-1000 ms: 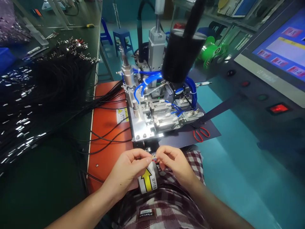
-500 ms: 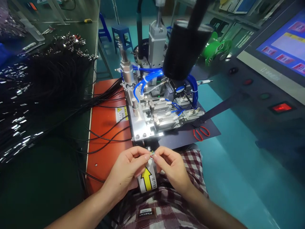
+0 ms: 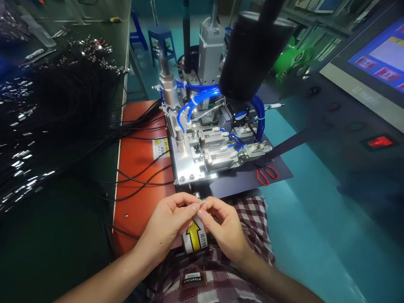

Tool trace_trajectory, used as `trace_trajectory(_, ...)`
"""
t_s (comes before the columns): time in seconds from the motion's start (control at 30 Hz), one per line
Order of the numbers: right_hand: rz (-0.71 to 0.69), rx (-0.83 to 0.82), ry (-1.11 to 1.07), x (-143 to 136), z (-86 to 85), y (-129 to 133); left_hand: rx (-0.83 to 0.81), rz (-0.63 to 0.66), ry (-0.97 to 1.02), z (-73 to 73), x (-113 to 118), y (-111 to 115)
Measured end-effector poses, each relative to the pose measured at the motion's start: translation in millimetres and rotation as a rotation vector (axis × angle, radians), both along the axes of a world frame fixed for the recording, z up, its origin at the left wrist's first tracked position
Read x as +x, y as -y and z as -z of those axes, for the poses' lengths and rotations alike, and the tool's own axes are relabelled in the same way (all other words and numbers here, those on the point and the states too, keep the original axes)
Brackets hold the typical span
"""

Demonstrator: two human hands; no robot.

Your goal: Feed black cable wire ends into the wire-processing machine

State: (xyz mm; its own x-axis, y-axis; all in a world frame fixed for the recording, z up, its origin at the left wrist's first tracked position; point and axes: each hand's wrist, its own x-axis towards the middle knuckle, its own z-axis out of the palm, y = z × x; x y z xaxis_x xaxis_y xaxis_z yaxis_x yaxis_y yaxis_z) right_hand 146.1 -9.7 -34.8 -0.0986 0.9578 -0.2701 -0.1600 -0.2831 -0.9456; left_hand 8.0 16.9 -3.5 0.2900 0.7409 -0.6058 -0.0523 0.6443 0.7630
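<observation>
Thin coloured wires (image 3: 202, 203), greenish and reddish, show between my fingertips in front of the machine; the rest of the piece is hidden by my fingers. My left hand (image 3: 170, 219) is closed in a pinch on the wires from the left. From the right, my right hand (image 3: 225, 223) pinches at the same wires with thumb and forefinger, its fingertips close to the left ones. Just below the fingers is a white label with a yellow arrow (image 3: 194, 236). The silver machine (image 3: 189, 166) with blue air tubes (image 3: 205, 93) stands right beyond both hands.
Black cables (image 3: 139, 122) run from a large bundle (image 3: 78, 84) on the left table across the orange panel (image 3: 135, 198). Red-handled scissors (image 3: 267, 175) lie right of the machine. A black cylinder (image 3: 252, 59) hangs above it, and a control screen (image 3: 378, 63) stands at right.
My right thumb has shifted slightly left and down at the wires. My left hand keeps nearly the same pinch. The view has moved a little.
</observation>
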Motion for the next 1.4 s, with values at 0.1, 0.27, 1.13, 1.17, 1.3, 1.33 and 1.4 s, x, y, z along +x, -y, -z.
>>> trace_trajectory(0.1,-0.032,0.018,0.022,4,-2.6,-2,-0.013,0.008,-0.008,-1.6,-1,1)
trace_trajectory(0.27,-0.025,0.058,-0.002,17,-8.0,-11,-0.073,0.01,-0.021,-9.0,0,1)
trace_trajectory(1.13,-0.168,0.043,0.017,21,-4.6,-10,-0.093,0.035,-0.075,-12.8,3,1)
trace_trajectory(1.17,-0.154,0.04,0.036,18,-5.0,-8,-0.094,0.035,-0.086,-12.0,3,1)
trace_trajectory(1.3,-0.056,0.037,0.075,4,-7.3,0,-0.086,0.033,-0.109,-9.1,1,3)
trace_trajectory(1.33,-0.039,0.031,0.081,2,-7.7,1,-0.084,0.031,-0.111,-8.7,1,3)
trace_trajectory(1.4,-0.041,0.022,0.086,1,-8.3,1,-0.079,0.026,-0.11,-8.8,0,3)
